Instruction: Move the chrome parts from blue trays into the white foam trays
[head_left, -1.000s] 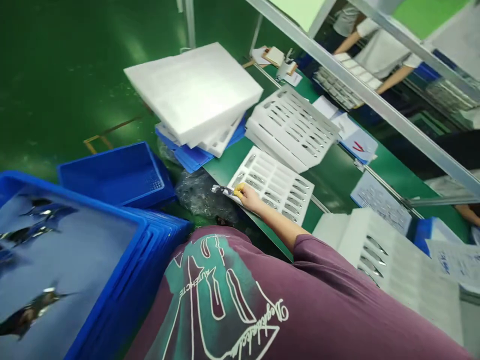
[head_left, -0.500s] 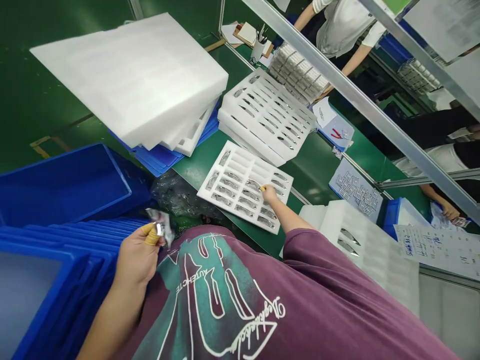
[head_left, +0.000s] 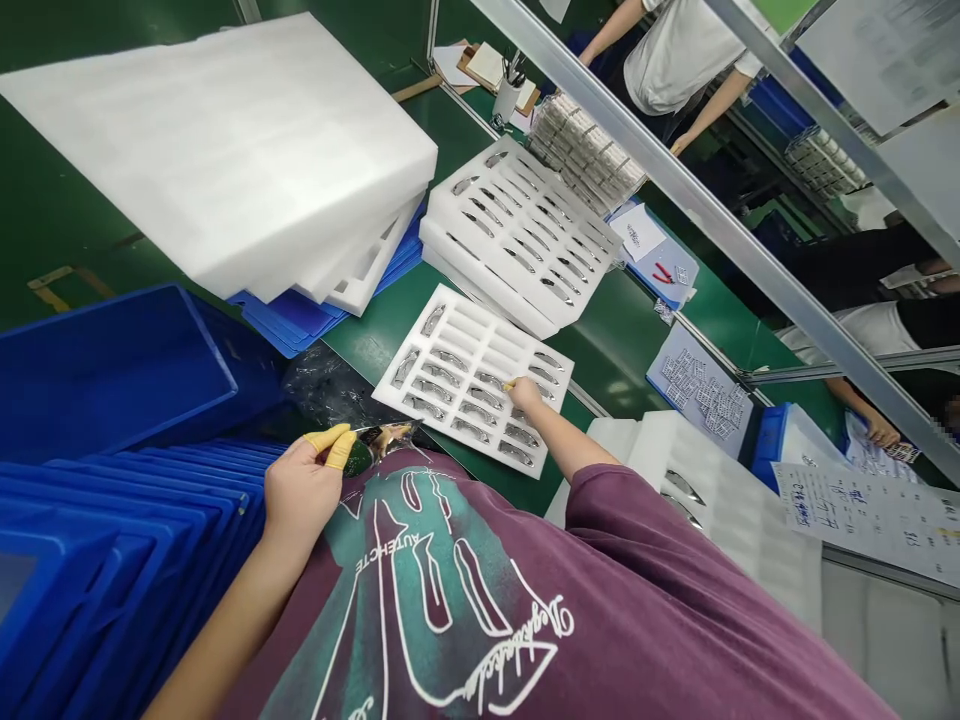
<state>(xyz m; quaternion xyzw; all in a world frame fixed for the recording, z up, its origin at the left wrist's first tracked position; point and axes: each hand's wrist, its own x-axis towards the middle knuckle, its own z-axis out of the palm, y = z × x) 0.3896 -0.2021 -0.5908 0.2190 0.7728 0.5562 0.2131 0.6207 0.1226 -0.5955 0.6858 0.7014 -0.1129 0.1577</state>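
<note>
1. One chrome part (head_left: 379, 441) is sitting pinched in the yellow-capped fingers (head_left: 334, 447) of the left hand (head_left: 300, 490), above the shirt front.
2. One right hand (head_left: 525, 395) is curling over a white foam tray (head_left: 457, 340) of slotted chrome parts on the green workbench (head_left: 622, 340), its grip unclear.
3. Two stacks, loaded foam trays (head_left: 517, 235) and blue plastic crates (head_left: 112, 520), are lying nearby.

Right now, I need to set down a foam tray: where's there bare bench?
Free: the green bench between the stacked foam trays, the front foam tray and the parts sheet; also a narrower strip between that tray and the blue trays. Crowded: around the right hand, over the front tray.
</note>
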